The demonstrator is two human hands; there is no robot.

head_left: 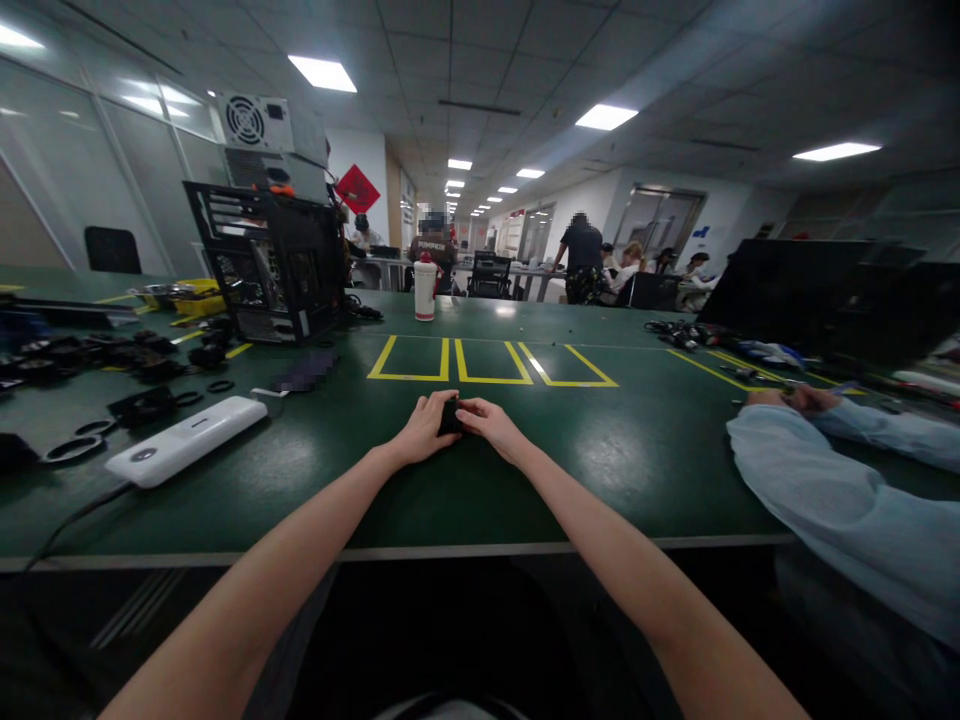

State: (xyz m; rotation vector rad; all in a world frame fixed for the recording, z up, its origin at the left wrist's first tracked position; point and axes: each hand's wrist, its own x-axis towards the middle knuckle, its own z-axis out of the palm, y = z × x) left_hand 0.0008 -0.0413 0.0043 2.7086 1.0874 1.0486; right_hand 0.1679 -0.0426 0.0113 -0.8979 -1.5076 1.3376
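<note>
Between my two hands is a small black block-like part (451, 417), its exact kind too small to make out. My left hand (421, 430) is closed around its left side, thumb in front and fingers behind. On the other side, the fingertips of my right hand (491, 425) pinch its right edge. Both hands are low over the green tabletop (480, 500), just in front of the yellow tape outlines (491, 381). My fingers cover much of the black part.
A white power strip (191, 438), black rings (75, 448) and loose black parts lie left. An open computer case (274, 265) stands behind them. A white bottle (424, 290) stands at the far middle. At right, a co-worker's blue sleeves (810, 460) rest near cables and a dark monitor (795, 295).
</note>
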